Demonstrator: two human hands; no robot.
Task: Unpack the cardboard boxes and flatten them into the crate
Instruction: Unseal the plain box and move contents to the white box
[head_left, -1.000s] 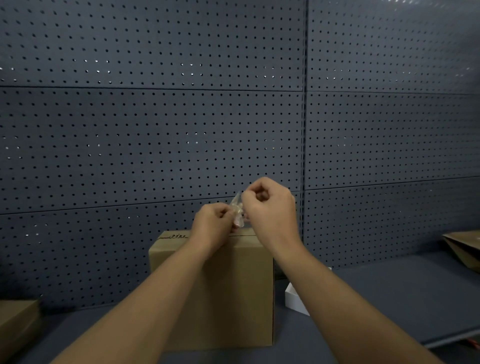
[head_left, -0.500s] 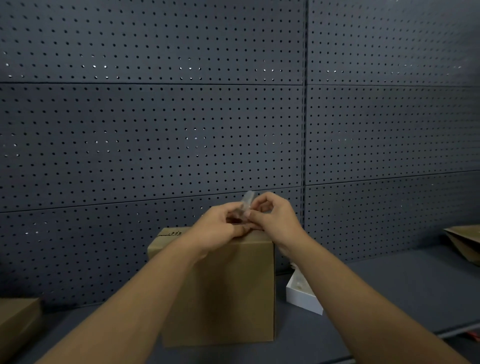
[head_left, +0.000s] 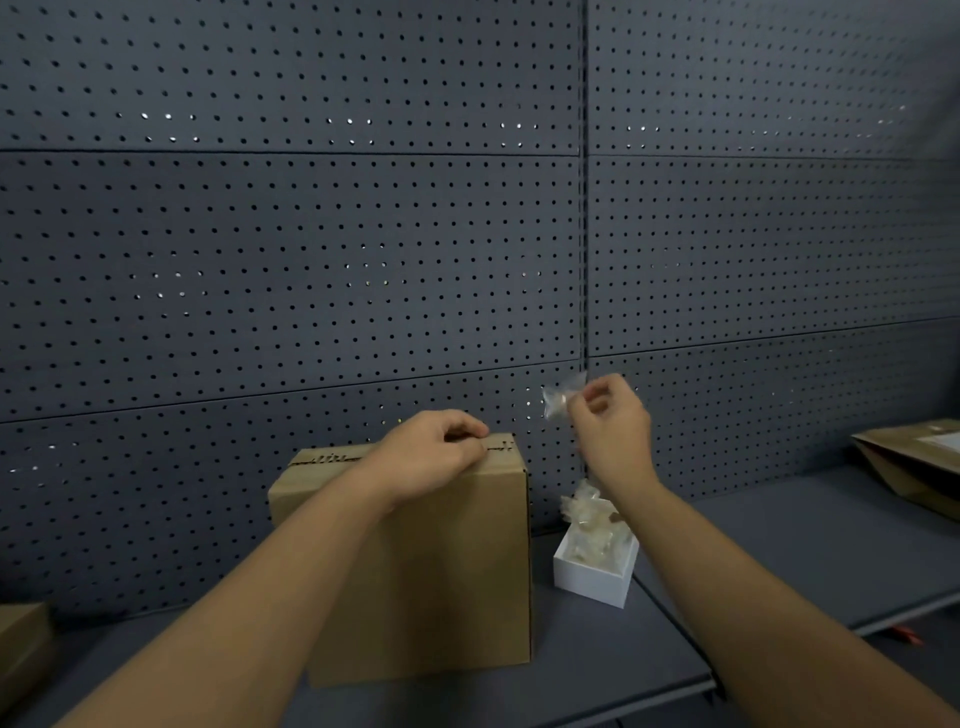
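Fingers of the right hand pinch a crumpled clear tape strip right of the upright brown cardboard box, apparently for discarding, while the left hand curls over its top edge, steadying it.

The two hands, which were together above the cardboard box a second ago, pinching a crumpled scrap of clear tape between them, have now come apart. The right hand has moved off to the right of the box, carrying the tape pinched in its fingertips, above a small white tray of clear scraps. The left hand has dropped onto the box's top front edge, fingers curled over it. The tray, earlier mostly hidden behind the right forearm, now shows fully.
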